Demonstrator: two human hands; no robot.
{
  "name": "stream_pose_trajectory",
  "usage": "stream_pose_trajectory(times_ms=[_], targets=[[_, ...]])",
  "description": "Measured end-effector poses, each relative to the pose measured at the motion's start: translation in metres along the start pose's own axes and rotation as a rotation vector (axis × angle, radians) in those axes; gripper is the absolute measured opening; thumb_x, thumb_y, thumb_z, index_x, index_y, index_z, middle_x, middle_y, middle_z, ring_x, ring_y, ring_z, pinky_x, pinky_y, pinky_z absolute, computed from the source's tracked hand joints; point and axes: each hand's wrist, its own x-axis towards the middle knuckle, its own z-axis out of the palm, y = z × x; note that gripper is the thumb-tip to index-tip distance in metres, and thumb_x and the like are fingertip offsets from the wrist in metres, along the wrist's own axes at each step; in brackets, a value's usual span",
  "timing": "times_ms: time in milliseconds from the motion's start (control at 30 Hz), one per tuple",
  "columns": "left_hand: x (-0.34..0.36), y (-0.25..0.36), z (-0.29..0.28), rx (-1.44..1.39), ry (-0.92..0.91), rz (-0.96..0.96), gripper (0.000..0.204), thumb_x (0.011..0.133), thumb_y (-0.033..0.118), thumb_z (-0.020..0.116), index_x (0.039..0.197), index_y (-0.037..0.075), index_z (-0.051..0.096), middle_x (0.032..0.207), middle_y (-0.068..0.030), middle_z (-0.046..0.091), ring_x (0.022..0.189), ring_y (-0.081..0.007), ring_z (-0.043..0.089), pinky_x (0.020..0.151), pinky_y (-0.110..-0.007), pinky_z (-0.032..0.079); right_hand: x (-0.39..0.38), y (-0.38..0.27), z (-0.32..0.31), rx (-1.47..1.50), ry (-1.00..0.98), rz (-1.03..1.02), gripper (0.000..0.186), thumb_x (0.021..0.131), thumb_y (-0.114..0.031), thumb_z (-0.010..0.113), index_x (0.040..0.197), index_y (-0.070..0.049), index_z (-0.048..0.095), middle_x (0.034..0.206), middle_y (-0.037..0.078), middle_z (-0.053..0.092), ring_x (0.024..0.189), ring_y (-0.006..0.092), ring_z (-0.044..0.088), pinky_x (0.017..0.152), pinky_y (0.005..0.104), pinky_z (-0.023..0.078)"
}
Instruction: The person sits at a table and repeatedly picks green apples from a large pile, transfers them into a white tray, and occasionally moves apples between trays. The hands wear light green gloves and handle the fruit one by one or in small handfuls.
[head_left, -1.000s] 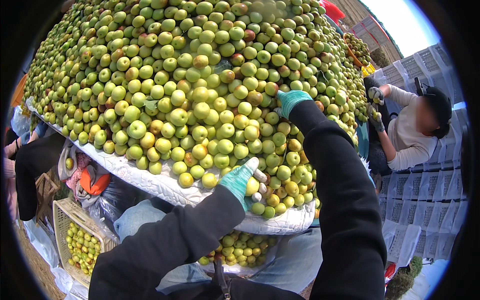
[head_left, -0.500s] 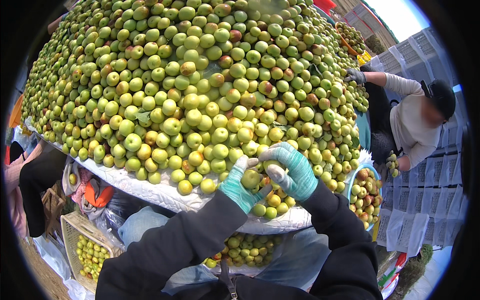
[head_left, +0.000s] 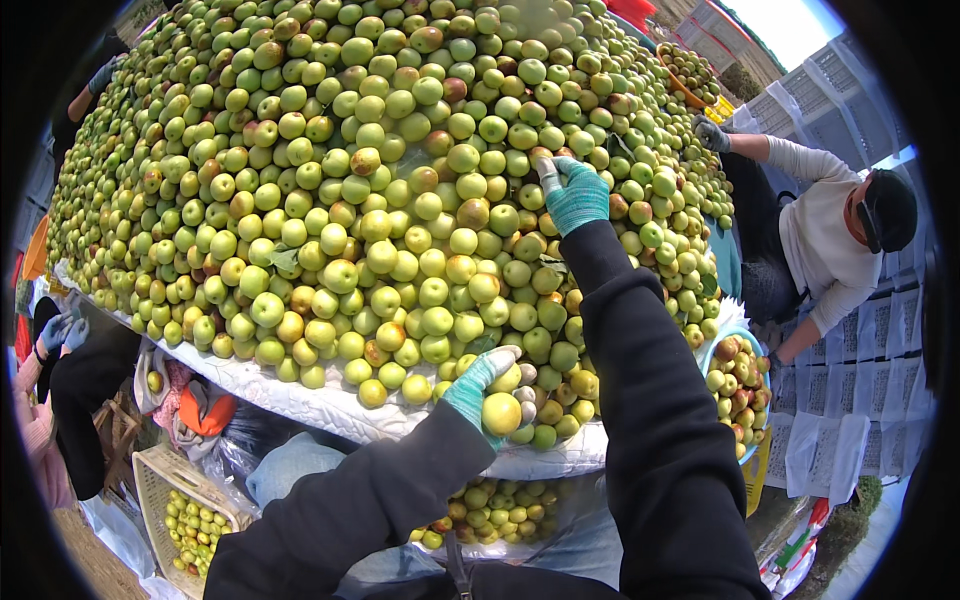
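A huge heap of small green and yellow fruits (head_left: 360, 200) lies on a white padded sheet (head_left: 330, 412). My left hand (head_left: 492, 390), in a teal glove with white fingertips, is shut on a few yellowish fruits (head_left: 502, 412) at the heap's near edge. My right hand (head_left: 572, 190), in the same kind of glove, reaches up onto the pile with its fingers closed around a fruit near the middle right. Both arms wear black sleeves.
A bag of fruits (head_left: 495, 510) sits below the sheet edge. A basket with fruits (head_left: 190, 505) stands at lower left. A blue bowl of reddish fruits (head_left: 738, 385) is at right, beside a person in white (head_left: 820, 250). Other gloved hands (head_left: 58, 332) are at left.
My right hand left my left hand at the near edge and reached up onto the pile. My left hand stayed low, holding fruits.
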Motion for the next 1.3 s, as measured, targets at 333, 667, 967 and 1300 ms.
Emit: stream_pose_trajectory(times_ms=[333,667,967,1300], targets=[[-0.002,-0.006,-0.008,-0.037,0.034,0.040,0.028,0.089,0.017,0.061,0.113,0.010,0.049,0.097,-0.0100,0.054,0.075,-0.0208,0.057,0.061,-0.032,0.054,0.073,0.018,-0.004,-0.666,-0.792,0.140,0.057,0.080,-0.045,0.065,0.124,-0.011,0.052,0.123,0.014,0.058,0.117,0.0320,0.053,0.096,0.0431,0.044],[0.007,-0.010,-0.005,-0.083,0.059,0.285,0.048,0.091,0.045,0.050,0.127,0.015,0.045,0.116,-0.0092,0.047,0.099,-0.0245,0.054,0.078,-0.042,0.054,-0.131,-0.107,-0.102,0.540,-0.499,-0.048,0.032,0.091,-0.014,0.056,0.119,-0.004,0.046,0.098,0.012,0.053,0.082,0.0169,0.058,0.073,0.0302,0.050],[0.007,0.009,-0.002,-0.305,-0.462,0.036,0.060,0.088,0.057,0.043,0.125,0.011,0.049,0.128,-0.0122,0.048,0.117,-0.0284,0.048,0.101,-0.046,0.039,-0.127,-0.121,-0.106,0.639,-0.491,-0.229,0.036,0.093,-0.029,0.052,0.115,-0.001,0.055,0.114,0.018,0.054,0.107,0.0321,0.052,0.096,0.0410,0.039],[-0.012,0.011,0.001,-0.200,-0.532,-0.116,0.051,0.092,0.056,0.042,0.112,0.013,0.059,0.121,-0.0140,0.055,0.103,-0.0347,0.057,0.080,-0.048,0.051,-0.007,-0.020,0.006,-0.352,-0.537,0.313,0.057,0.085,-0.040,0.058,0.124,0.000,0.050,0.119,0.022,0.058,0.110,0.0355,0.057,0.094,0.0412,0.045]])
